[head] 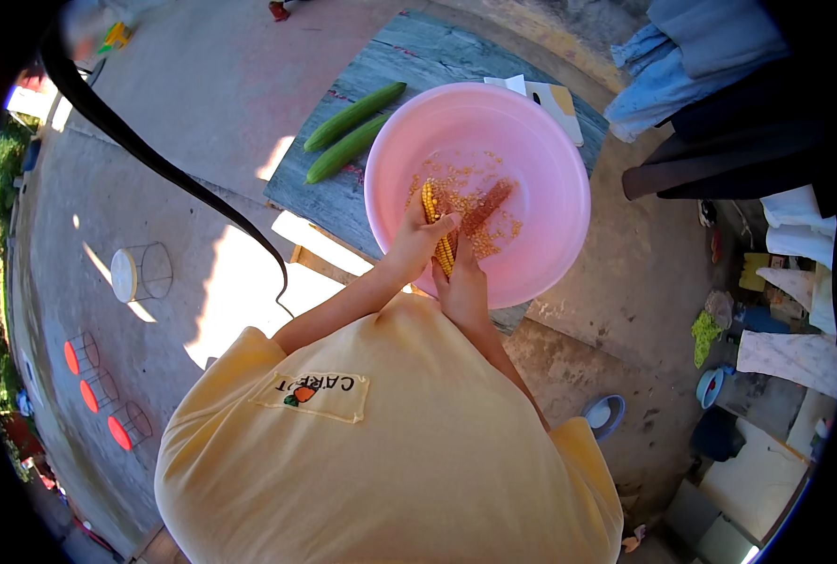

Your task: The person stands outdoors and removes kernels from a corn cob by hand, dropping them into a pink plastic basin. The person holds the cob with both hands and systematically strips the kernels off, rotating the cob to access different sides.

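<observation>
Over a large pink plastic basin (552, 261), both my hands hold a partly shelled ear of yellow corn (429, 201). My left hand (418, 236) grips its upper and middle part, with the thumb lying across the ear. Around the lower end is my right hand (463, 278), its fingers beneath the ear. A bare reddish corn cob (490, 204) lies beyond my right hand inside the basin; the hand partly hides its near end. Loose corn kernels (485, 243) are scattered over the basin's bottom.
The basin stands on a low blue-grey table (418, 53). Two green cucumbers (355, 116) lie left of it, and a white card or booklet (558, 113) lies behind it. A round stool (124, 276) stands on the floor at left. Clothes (700, 63) hang at upper right.
</observation>
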The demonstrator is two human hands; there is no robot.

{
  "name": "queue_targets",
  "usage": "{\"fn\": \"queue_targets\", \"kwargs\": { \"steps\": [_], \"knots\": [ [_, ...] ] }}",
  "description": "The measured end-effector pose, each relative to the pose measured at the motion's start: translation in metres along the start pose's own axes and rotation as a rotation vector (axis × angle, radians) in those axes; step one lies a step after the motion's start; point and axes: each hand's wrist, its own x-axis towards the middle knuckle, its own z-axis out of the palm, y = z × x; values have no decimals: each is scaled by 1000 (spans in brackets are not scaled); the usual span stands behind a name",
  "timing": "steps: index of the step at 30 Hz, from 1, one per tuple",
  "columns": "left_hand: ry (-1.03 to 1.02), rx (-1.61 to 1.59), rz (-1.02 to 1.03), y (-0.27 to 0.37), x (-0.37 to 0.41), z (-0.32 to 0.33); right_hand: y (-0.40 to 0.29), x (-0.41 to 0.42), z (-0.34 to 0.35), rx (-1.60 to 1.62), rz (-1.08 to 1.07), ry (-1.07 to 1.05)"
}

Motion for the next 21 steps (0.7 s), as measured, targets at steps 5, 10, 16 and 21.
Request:
{"fn": "queue_targets", "kwargs": {
  "steps": [5, 10, 16, 21],
  "knots": [
    [22, -116, -18, 8, 1, 1, 3, 3, 2, 114, -69, 38],
    [46, -40, -34, 4, 1, -5, 14, 3, 11, 85, -132, 45],
    [-6, -448, -224, 22, 7, -3, 3, 3, 6, 154, -59, 27],
    [57, -57, -142, 10, 9, -12, 5, 2, 13, 95, -153, 21]
  ]
}}
